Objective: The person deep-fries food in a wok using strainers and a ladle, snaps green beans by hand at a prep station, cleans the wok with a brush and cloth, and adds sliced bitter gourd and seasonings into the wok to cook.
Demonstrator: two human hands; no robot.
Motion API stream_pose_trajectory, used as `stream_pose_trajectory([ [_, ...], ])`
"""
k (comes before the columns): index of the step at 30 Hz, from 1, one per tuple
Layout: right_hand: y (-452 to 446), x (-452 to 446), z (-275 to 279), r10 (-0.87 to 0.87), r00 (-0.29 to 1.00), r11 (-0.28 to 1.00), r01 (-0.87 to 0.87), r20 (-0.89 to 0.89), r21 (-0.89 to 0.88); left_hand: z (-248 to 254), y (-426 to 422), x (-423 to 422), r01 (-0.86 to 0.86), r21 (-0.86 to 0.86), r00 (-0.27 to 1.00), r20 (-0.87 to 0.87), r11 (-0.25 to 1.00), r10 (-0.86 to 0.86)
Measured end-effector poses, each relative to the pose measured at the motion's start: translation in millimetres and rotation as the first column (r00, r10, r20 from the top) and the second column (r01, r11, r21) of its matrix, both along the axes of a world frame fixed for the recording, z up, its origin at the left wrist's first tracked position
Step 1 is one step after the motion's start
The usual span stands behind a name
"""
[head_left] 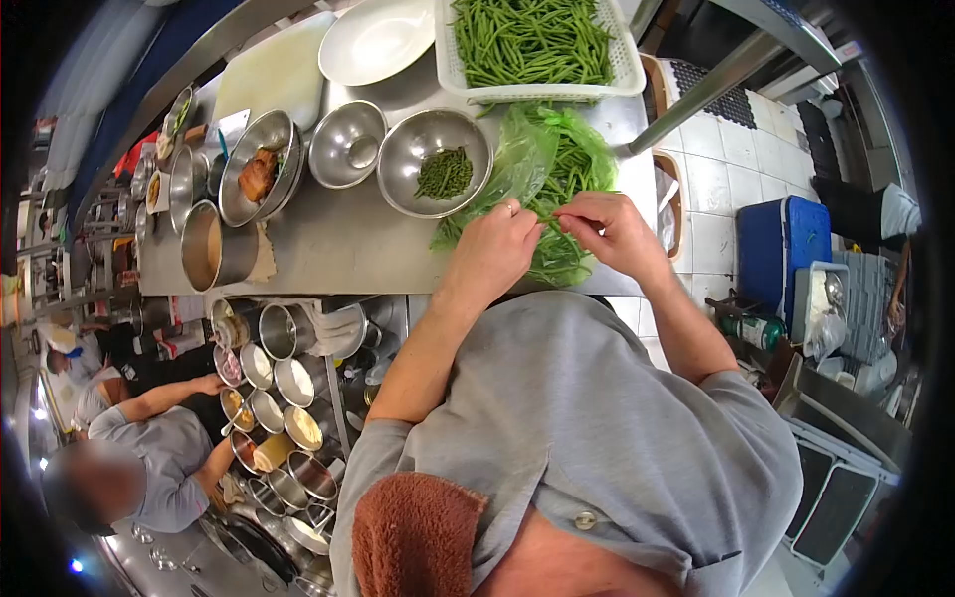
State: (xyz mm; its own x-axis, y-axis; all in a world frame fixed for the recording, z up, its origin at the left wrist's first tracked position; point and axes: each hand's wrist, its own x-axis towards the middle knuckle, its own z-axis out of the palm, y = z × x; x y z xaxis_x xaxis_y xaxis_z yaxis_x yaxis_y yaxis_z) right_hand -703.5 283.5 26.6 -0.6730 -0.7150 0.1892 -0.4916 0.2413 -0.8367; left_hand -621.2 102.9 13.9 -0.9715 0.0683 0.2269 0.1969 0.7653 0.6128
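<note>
My left hand and my right hand are close together above a clear green plastic bag of green beans. Each hand's fingers are pinched on a green bean, mostly hidden by the fingertips. The bag lies at the table's near edge, partly under my hands. Just left of it, a steel bowl holds a small heap of short green bean pieces. Behind the bag, a white plastic basket is full of whole green beans.
On the steel table are another steel bowl, a white plate, a cutting board, a bowl with cooked meat and a tall pot. A co-worker reaches among several containers at lower left. A blue cooler stands right.
</note>
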Motion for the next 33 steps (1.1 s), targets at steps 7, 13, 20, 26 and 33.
stream_pose_trajectory([
  [7, -17, -4, -18, 0.082, 0.89, 0.985, -0.003, 0.45, -0.173, 8, -12, 8, -0.051, 0.04, 0.999, 0.01, 0.998, 0.051],
  [13, -112, -43, -35, 0.097, 0.803, 0.968, 0.061, 0.588, -0.244, 20, -60, 34, -0.335, 0.416, 0.934, 0.03, 0.845, 0.355],
  [20, -125, -13, -30, 0.259, 0.937, 0.947, -0.294, -0.233, -0.129, -7, -84, 51, -0.402, 0.826, 0.876, 0.221, 0.394, 0.43],
  [26, -121, -13, -21, 0.285, 0.956, 0.91, -0.292, -0.069, -0.295, -8, -93, 60, -0.419, 0.778, 0.885, 0.236, 0.467, 0.401],
  [33, -136, -47, -27, -0.074, 0.915, 0.901, 0.232, 0.396, -0.367, -16, -117, 81, -0.404, 0.859, 0.829, 0.198, 0.314, 0.524],
])
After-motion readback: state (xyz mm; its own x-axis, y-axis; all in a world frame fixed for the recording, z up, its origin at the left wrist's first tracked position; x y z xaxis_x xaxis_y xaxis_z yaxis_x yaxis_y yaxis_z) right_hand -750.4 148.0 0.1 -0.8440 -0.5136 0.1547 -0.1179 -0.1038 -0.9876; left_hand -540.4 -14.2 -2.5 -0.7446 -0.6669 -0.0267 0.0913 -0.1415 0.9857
